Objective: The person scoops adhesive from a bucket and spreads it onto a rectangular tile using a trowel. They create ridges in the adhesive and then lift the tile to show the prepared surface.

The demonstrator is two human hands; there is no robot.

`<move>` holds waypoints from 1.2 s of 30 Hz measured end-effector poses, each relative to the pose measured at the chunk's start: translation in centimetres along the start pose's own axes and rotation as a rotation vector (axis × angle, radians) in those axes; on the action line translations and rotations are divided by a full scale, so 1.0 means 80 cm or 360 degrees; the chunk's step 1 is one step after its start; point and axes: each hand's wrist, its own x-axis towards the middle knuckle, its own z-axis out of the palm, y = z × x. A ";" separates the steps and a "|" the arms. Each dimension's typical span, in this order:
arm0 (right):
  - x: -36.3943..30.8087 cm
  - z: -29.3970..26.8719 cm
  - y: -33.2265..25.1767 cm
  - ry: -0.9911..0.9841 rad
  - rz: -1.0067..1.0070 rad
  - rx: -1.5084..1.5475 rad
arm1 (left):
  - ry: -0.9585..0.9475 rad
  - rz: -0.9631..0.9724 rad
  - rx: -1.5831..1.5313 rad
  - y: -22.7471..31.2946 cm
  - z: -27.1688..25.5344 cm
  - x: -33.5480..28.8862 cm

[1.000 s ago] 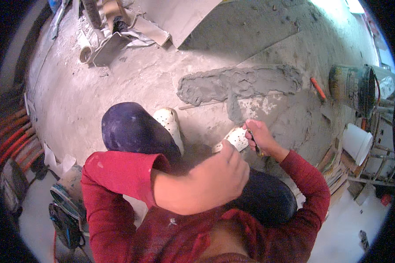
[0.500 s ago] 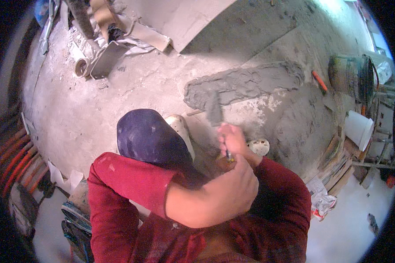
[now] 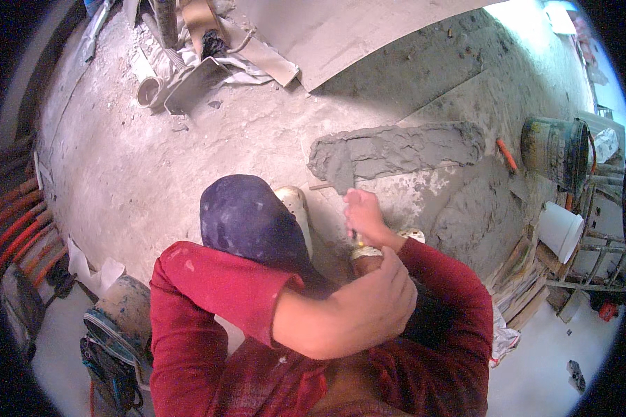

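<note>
My right hand (image 3: 366, 217) is closed round the handle of a trowel (image 3: 343, 170), and the handle's end shows below my fist. Grey mortar coats the blade, which lies at the near left end of a long mound of wet mortar (image 3: 417, 149) on the floor. My left forearm crosses in front of my body. Close to my right forearm, my left hand (image 3: 375, 299) rests loosely with its fingers lying together and nothing visible in them; its palm side is hidden.
A stained bucket (image 3: 551, 153) and a white bucket (image 3: 560, 229) lie tipped at the right, near an orange-handled tool (image 3: 506, 156). Wood pieces (image 3: 525, 292) are stacked below them. A large board (image 3: 327, 35) and scraps lie beyond. Orange hoses (image 3: 21, 233) and a bag (image 3: 111, 368) are at left.
The view has shifted, so the floor and mortar appear lower and slightly right. My left hand sits a little farther from my right wrist. The trowel remains in my right hand at the mound's left end.
</note>
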 end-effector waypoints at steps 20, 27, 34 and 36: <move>0.006 -0.051 -0.039 -0.0028 -0.0941 -0.2090 | -0.0003 -0.0004 0.0038 0.013 0.000 0.006; -0.017 -0.064 -0.069 -0.0072 -0.0994 -0.2211 | -0.0083 0.0046 -0.0003 0.016 0.001 0.014; 0.022 -0.062 -0.069 -0.0127 -0.1004 -0.2171 | -0.0060 -0.0003 0.0068 0.017 0.008 0.020; 0.021 -0.068 -0.059 -0.0160 -0.0969 -0.1979 | -0.0074 -0.0040 0.0079 0.018 0.006 0.019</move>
